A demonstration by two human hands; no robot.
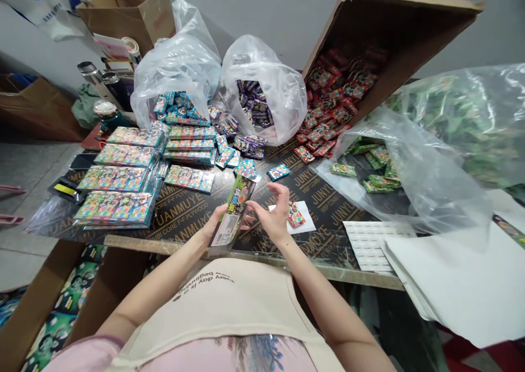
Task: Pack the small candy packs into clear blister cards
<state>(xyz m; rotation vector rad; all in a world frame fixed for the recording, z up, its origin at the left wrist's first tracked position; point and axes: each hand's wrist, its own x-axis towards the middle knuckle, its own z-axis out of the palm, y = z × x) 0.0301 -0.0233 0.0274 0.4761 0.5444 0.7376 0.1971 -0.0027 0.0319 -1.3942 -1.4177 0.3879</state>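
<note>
My left hand (216, 223) grips a long, flat printed packet (233, 210) in clear wrap, green and dark with a pale text panel, tilted over the table's front edge. My right hand (274, 212) is beside the packet, fingers curved and apart, its thumb at the packet's right edge. Just right of that hand, a small red packet (296, 214) lies on a white paper sheet (305, 219). Beyond the hands are a loose blue packet (278, 172) and a round-patterned blue packet (246, 168), partly behind the held one.
Wrapped multi-packs (115, 208) form stacks at the left. Behind are plastic bags of blue packets (176, 106) and purple packets (256, 106), and a tipped carton (394, 11) spilling red packets (324, 120). Green packets (379, 164), a sticker sheet (375, 240) and white sheets (459, 279) are right.
</note>
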